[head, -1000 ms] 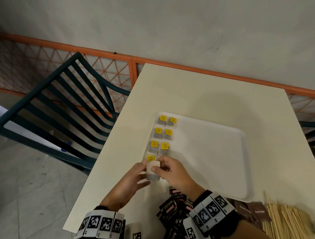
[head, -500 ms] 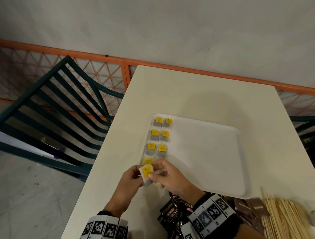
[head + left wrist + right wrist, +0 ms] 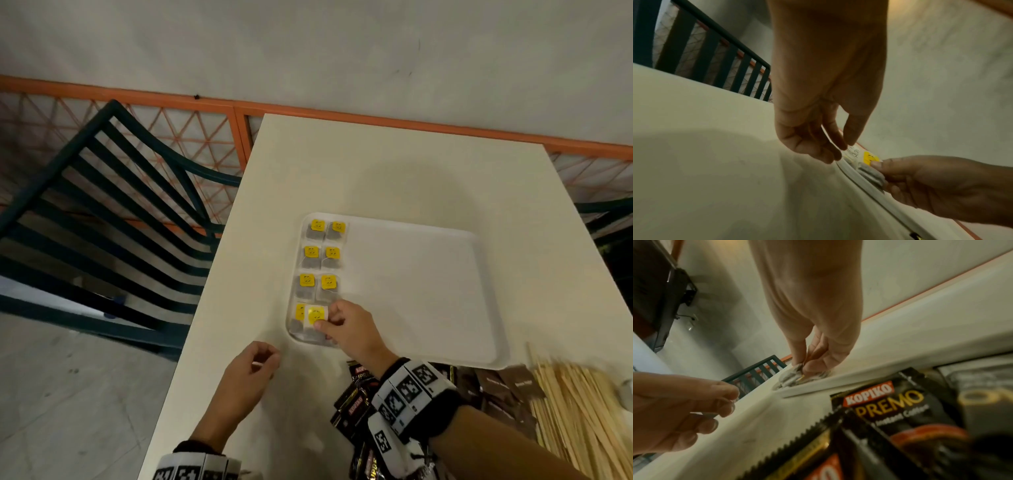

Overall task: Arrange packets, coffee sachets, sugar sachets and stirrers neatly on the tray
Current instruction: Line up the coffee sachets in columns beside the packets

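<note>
Last tea packet at the tray's near-left corner.
Our right hand pinches the packet over the white tray; our left hand hovers loosely curled, empty, above the table.

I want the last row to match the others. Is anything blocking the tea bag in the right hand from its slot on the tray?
Partly: the tea bag pinched by the right hand overlaps its left neighbour; the tray beside it looks bare.

Grey tea packets bore yellow tags on the white plastic tray; black-and-red foil coffee sachets lay nearby.
</note>
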